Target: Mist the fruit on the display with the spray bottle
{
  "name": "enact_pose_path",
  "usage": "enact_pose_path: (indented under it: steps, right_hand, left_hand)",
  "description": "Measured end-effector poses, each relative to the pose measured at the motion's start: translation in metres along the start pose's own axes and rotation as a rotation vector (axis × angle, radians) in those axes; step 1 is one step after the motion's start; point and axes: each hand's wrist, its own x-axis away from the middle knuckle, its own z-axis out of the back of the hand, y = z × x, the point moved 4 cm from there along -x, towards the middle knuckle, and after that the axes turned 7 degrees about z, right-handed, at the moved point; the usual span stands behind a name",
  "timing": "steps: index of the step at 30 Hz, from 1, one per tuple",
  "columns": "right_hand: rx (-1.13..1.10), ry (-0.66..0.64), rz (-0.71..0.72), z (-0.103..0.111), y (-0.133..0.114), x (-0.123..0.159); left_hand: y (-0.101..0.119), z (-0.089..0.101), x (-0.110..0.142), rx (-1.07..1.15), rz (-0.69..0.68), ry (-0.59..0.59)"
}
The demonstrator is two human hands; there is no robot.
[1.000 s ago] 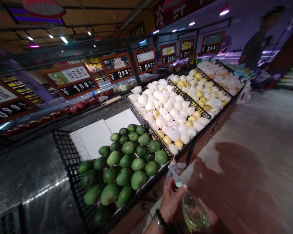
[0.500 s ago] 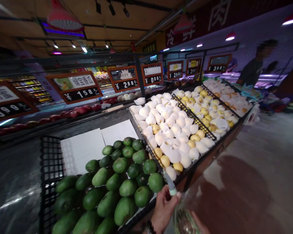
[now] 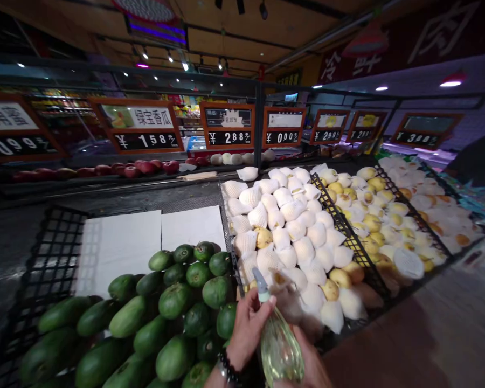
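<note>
Two hands meet at the bottom edge of the view, and both are partly lost: the right hand (image 3: 313, 366) shows only as a blurred patch under and behind the spray bottle (image 3: 278, 345), cut off by the frame, so whether it grips or merely supports the bottle cannot be told. The left hand (image 3: 248, 326) comes up from six o'clock, wrist wrapped in a dark beaded bracelet (image 3: 227, 366), fingers curled round the bottle's neck with the thumb near the trigger. The bottle is clear, rounded plastic holding pale yellowish liquid, and its nozzle (image 3: 258, 277) tilts toward eleven o'clock. A blurred, filmy shape just at the nozzle's three o'clock is too smeared to identify.

At nine o'clock from the hands lies a heap of smooth, oblong green fruit (image 3: 161, 318) in a black wire basket (image 3: 50, 258), with white sheets (image 3: 125, 242) bare at its back. At one o'clock sits a bin of round fruit in white foam netting (image 3: 295, 237), some yellow skins exposed. Farther off at twelve o'clock hang orange-framed price signs (image 3: 230, 126), above a row of red apples (image 3: 141, 168); the far stock beyond is dim.
</note>
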Motion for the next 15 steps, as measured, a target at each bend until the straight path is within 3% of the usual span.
enact_pose_path:
  steps: [4, 7, 11, 15]
  right_hand:
    - [-0.013, -0.023, 0.088, 0.017, -0.038, -0.025]
    - [-0.067, -0.026, 0.143, 0.027, -0.056, -0.035]
    - [-0.125, -0.105, 0.172, 0.037, -0.064, -0.037]
    - [-0.116, -0.111, 0.135, 0.056, -0.044, -0.021]
  left_hand:
    - [0.032, -0.014, -0.034, 0.026, -0.055, -0.015]
    - [0.044, -0.027, -0.049, 0.093, -0.05, -0.071]
    - [0.039, -0.042, -0.052, 0.055, -0.037, -0.039]
    - [0.019, -0.059, -0.037, -0.039, -0.075, 0.026]
